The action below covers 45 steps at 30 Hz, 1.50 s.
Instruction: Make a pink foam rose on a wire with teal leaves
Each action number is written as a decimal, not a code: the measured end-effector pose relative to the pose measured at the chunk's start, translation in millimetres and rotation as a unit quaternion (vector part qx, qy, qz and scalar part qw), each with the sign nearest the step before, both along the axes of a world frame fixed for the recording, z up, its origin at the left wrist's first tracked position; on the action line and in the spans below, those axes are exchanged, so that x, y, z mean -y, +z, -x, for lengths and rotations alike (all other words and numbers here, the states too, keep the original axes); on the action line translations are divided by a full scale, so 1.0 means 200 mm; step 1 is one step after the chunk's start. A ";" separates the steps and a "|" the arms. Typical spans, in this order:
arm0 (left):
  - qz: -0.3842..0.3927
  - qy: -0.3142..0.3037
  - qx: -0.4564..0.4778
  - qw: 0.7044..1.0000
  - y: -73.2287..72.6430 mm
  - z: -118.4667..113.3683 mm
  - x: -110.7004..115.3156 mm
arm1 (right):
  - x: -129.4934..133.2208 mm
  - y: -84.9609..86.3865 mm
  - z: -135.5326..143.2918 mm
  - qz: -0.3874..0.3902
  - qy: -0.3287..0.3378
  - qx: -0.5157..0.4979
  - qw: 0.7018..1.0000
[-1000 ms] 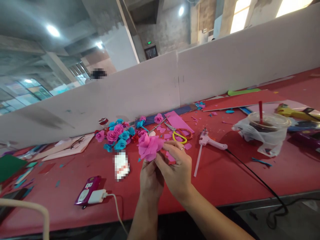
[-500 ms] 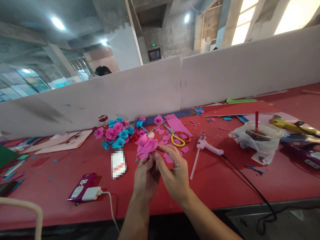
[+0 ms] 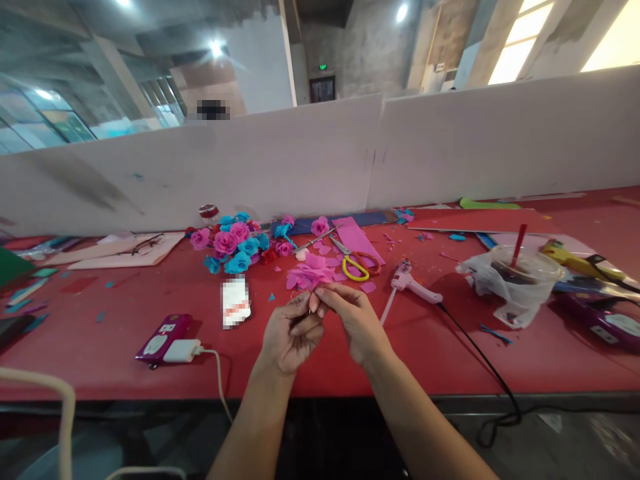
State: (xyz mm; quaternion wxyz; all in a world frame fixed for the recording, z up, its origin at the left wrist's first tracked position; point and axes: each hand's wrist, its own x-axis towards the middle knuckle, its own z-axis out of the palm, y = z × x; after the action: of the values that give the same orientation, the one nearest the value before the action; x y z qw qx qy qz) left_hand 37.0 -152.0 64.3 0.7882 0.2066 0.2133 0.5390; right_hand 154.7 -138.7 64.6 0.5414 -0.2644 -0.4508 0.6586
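A pink paper flower (image 3: 314,269) is held over the red table, petals pointing away from me. My left hand (image 3: 291,333) pinches its base with curled fingers. From the other side, the fingertips of my right hand (image 3: 354,319) close on the same base, touching the left fingers. What lies right between the fingertips is mostly hidden. Just beyond are yellow-and-orange-handled scissors (image 3: 355,268), loose pink petals and a pink paper sheet (image 3: 356,239). A pink glue gun (image 3: 417,288) with a glue stick lies right of my hands.
A bunch of pink and blue paper flowers (image 3: 235,243) sits left of centre. Nearer are a blurred white item (image 3: 236,301) and a purple power strip (image 3: 165,340) with a charger. At right stands a bagged drink cup (image 3: 525,270). A white partition (image 3: 200,167) borders the table's back.
Both hands have tipped the flower away from me, so its base now faces me. The left hand has turned, showing more of its palm and curled fingers. The view has shifted slightly.
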 end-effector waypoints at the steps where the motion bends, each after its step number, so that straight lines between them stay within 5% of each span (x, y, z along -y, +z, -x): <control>1: 0.011 -0.003 -0.002 1.000 0.00 0.00 0.00 | 0.00 0.00 0.00 -0.001 0.010 -0.005 1.000; 7: 0.044 0.029 -0.024 0.998 -0.01 -0.03 -0.01 | 0.00 -0.04 0.00 0.034 -0.013 -0.023 0.999; 15: -0.006 0.173 -0.175 0.969 -0.03 -0.13 0.03 | -0.02 -0.08 0.00 0.133 -0.009 -0.132 0.982; 21: -0.064 0.329 -0.350 0.875 -0.03 -0.12 0.00 | -0.05 -0.08 -0.03 0.187 -0.027 -0.172 0.967; 30: -0.098 0.276 -0.308 0.905 0.04 -0.09 -0.03 | -0.03 -0.08 -0.03 0.132 0.007 -0.150 0.980; 39: -0.154 0.208 -0.327 0.909 0.00 0.00 -0.03 | -0.03 -0.10 -0.02 0.101 -0.025 -0.081 0.991; 45: -0.282 0.168 -0.311 0.892 -0.03 0.07 -0.02 | -0.02 -0.11 -0.05 0.032 -0.012 -0.025 0.999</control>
State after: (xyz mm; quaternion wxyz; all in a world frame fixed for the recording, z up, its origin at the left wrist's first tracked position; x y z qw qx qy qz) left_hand 22.2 -147.9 57.8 0.4880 0.5386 0.3178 0.6089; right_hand 165.2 -134.9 42.8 0.5517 -0.2706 -0.4131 0.6721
